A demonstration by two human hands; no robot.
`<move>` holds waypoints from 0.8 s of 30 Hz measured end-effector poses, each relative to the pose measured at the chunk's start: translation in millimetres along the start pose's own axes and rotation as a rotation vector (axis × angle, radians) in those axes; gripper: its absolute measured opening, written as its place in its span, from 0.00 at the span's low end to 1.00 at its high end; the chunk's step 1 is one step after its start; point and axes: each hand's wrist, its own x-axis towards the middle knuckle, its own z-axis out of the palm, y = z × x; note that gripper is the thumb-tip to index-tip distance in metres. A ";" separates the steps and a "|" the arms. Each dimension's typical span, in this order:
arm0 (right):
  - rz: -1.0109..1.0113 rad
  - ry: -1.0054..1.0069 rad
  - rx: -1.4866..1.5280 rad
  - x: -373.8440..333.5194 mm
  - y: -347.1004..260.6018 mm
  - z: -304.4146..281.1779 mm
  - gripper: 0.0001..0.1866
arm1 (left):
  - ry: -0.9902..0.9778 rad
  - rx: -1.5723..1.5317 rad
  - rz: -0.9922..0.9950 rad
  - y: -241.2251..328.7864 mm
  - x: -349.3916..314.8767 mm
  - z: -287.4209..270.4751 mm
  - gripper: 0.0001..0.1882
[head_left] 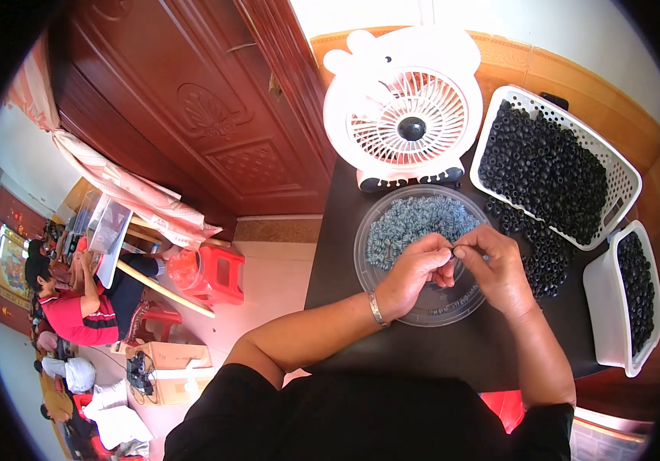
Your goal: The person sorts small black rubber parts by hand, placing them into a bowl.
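Note:
My left hand and my right hand meet fingertip to fingertip over a round clear plastic dish on a black table. Between the fingertips sits a small black ring part, pinched by both hands. The dish holds a heap of small silvery-blue metal springs in its far half. A metal bracelet circles my left wrist. Loose black rings lie piled on the table just right of my right hand.
A white desk fan stands behind the dish. Two white baskets of black rings sit at the right. A brown wooden door is at the left. A red stool, cardboard boxes and a seated person in red are on the floor side.

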 end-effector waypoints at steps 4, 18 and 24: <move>0.022 -0.086 0.042 2.8 1.3 -10.8 0.03 | -0.123 -0.017 -0.060 6.6 1.6 -2.5 0.09; 0.157 -0.252 0.270 3.5 3.3 -21.7 0.03 | -0.208 -0.075 -0.078 5.1 1.7 -0.5 0.09; 0.156 -0.276 0.158 3.1 3.8 -18.9 0.03 | -0.142 0.049 -0.046 0.6 -1.6 0.1 0.09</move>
